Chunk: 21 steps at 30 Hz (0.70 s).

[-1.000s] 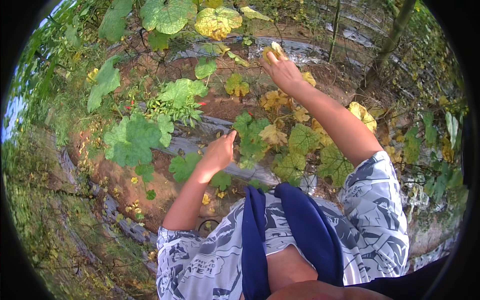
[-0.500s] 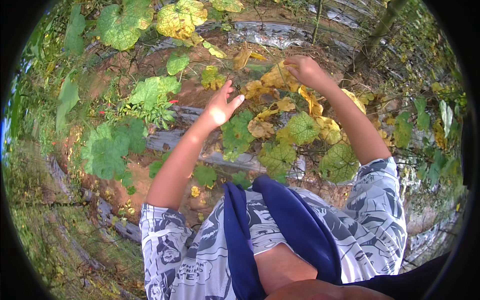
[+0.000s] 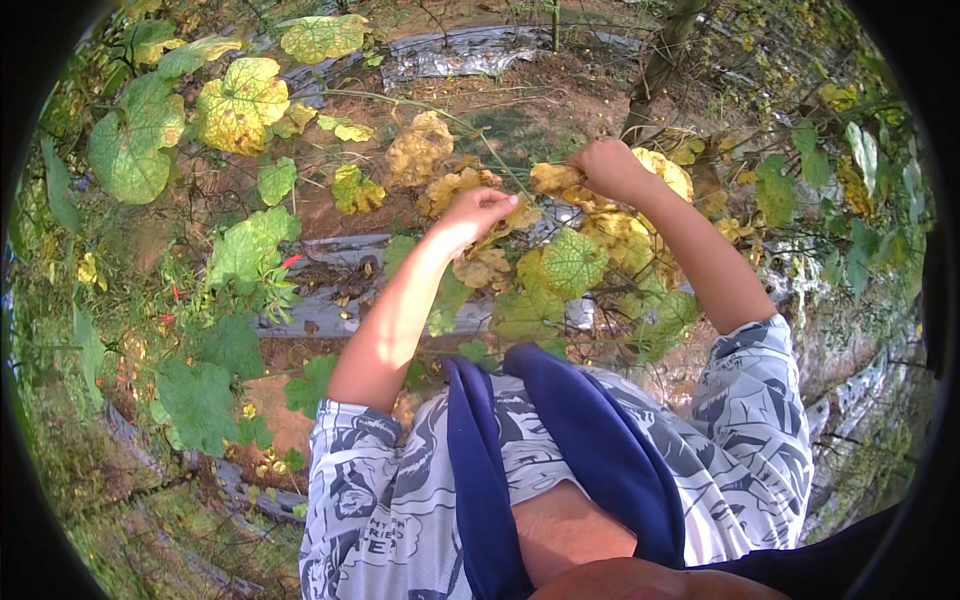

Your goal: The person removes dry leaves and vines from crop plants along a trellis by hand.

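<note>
My right hand [image 3: 612,172] is closed round a withered yellow-brown leaf [image 3: 556,179], which sticks out to the left of the fingers. My left hand [image 3: 474,215] is in a pinch beside a thin green vine [image 3: 492,152] that runs down to its fingertips. Whatever lies between that thumb and finger is hidden. Yellowed, brown-spotted leaves surround both hands, among them a dry leaf [image 3: 420,149] beyond the left hand and a yellow leaf [image 3: 618,236] below the right. A green-yellow veined leaf [image 3: 575,263] hangs between my forearms.
Large green leaves [image 3: 137,140] and a spotted yellow leaf [image 3: 243,105] hang at the upper left. Red chili peppers [image 3: 291,261] show on a low plant. A slanting wooden post [image 3: 662,65] stands beyond my right hand. Silvery plastic sheeting [image 3: 455,55] covers strips of soil.
My left hand has moved right and down, its spread fingers coming together by the vine. My right hand has lowered slightly with the leaf. The view has shifted, moving background leaves.
</note>
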### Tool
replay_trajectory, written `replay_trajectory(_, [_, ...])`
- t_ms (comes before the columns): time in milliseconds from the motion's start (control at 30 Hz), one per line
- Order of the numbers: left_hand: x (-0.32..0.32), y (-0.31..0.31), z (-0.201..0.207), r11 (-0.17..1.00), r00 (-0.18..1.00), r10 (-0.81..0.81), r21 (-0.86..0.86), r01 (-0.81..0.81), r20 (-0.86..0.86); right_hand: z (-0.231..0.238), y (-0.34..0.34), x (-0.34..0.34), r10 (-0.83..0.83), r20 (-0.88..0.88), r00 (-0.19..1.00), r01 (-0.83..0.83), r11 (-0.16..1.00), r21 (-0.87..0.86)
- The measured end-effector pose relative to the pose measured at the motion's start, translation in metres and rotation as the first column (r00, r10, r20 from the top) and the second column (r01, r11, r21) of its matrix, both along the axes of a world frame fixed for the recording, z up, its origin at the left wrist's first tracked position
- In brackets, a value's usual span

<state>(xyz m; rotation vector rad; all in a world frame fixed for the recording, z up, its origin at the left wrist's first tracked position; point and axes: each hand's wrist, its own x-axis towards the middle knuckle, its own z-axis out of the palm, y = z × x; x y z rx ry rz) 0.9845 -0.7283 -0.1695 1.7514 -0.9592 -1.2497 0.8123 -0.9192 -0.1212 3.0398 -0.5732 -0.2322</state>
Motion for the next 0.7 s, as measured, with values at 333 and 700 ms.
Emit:
replay_trajectory(333, [-0.014,0.015,-0.008,0.904,0.879,-0.426,-0.140,0.404,-0.213,-0.030,-0.016,-0.023,0.046,0.245,0.968,-0.022,0.994,-0.103])
replay_trajectory(700, [-0.010,0.068,-0.023,0.952,0.937,-0.239,-0.253,0.174,-0.254,0.068,-0.003,-0.089,-0.192,-0.222,0.956,0.177,0.980,-0.088])
